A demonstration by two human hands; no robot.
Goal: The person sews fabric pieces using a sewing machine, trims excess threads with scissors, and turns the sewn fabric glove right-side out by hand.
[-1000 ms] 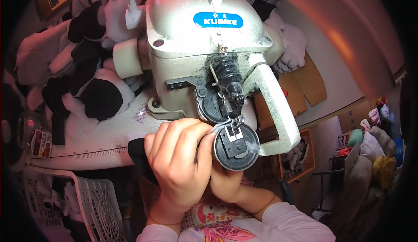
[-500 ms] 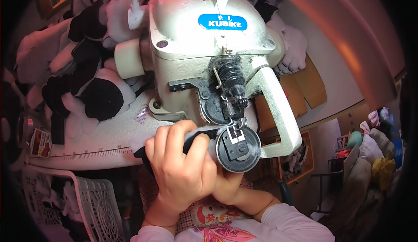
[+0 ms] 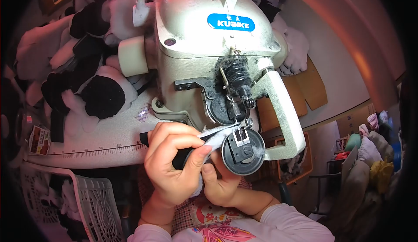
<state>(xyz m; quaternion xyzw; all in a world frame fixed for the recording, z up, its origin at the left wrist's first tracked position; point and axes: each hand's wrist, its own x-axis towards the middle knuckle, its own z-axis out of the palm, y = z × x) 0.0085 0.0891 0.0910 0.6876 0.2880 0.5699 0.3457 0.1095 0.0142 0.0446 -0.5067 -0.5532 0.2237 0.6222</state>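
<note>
At center, the left hand (image 3: 174,166) was closed in a pinch, thumb against bent index finger, on a folded piece of black and white fluffy fabric (image 3: 218,138). The fabric's narrow end reached the metal foot (image 3: 241,133) above the round black metal disc with a knurled rim (image 3: 244,164); the exact contact point was too small to resolve. Its black part ran behind the fingers, so its full outline was hidden. The right hand (image 3: 222,185) lay just below and left of the disc, thumb up beside the fabric; its other fingers were mostly concealed, and its grip could not be determined. The cream metal sewing machine (image 3: 196,42) was cut off at the top edge. The printed black ruler scale (image 3: 104,149) ran toward the left hand. At lower left, the white openwork plastic basket (image 3: 93,198) faded into shadow, its contents indistinct.
</note>
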